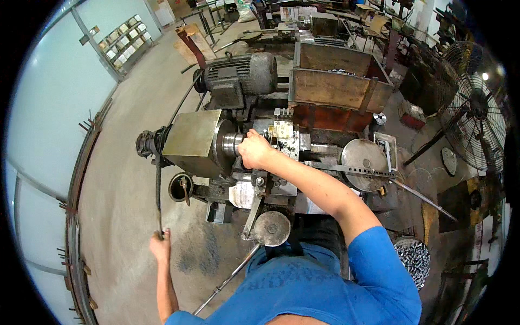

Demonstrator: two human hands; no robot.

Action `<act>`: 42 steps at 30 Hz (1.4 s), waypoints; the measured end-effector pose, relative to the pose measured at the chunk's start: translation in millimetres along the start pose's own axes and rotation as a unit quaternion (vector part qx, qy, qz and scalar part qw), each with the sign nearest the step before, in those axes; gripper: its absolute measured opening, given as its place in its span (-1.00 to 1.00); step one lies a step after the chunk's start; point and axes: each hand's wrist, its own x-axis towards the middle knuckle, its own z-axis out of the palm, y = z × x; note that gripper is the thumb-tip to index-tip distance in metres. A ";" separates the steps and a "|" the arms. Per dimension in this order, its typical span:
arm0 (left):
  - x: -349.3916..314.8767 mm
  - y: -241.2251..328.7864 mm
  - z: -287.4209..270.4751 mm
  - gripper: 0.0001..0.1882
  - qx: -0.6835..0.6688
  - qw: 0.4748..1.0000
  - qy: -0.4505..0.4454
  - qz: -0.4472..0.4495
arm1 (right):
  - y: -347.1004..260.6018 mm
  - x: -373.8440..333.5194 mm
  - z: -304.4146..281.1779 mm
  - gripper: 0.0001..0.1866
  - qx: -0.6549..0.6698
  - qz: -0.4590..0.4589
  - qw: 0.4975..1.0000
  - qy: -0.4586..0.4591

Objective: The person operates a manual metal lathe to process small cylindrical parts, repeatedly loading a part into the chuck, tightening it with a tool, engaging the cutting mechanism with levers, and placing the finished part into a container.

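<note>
Gripping lever: our left hand (pixel 160 245) is closed round the end of the long dark lever (pixel 158 187), low left of the lathe.
Chuck: our right hand (pixel 253 150) is curled at the spindle nose (pixel 232 143); what it holds we cannot tell.
Doing it well: we judge a steady lever pull and fingers kept off the spindle matter most.
Right side: round metal disc (pixel 364 157), standing fan (pixel 476 108).

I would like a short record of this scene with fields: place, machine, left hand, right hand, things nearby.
place: workshop with a concrete floor
machine: small lathe with a grey motor behind it
left hand: closed on the lower end of a long dark lever
right hand: at the chuck, fingers hidden
things nearby: wooden boxes, round metal disc, standing fan
</note>
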 end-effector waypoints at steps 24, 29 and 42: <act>50.0 23.7 15.8 -0.65 -0.299 0.910 -0.279 -0.064 | 74.4 -264.6 59.6 -0.49 0.246 0.273 0.808 0.460; 42.8 48.6 20.1 -0.66 -0.279 0.916 -0.278 -0.081 | 40.2 -443.0 160.9 -0.47 0.193 0.597 0.738 0.249; 41.3 56.0 17.3 -0.66 -0.282 0.916 -0.275 -0.075 | 103.3 -578.9 232.2 -0.50 0.215 0.796 0.518 -0.228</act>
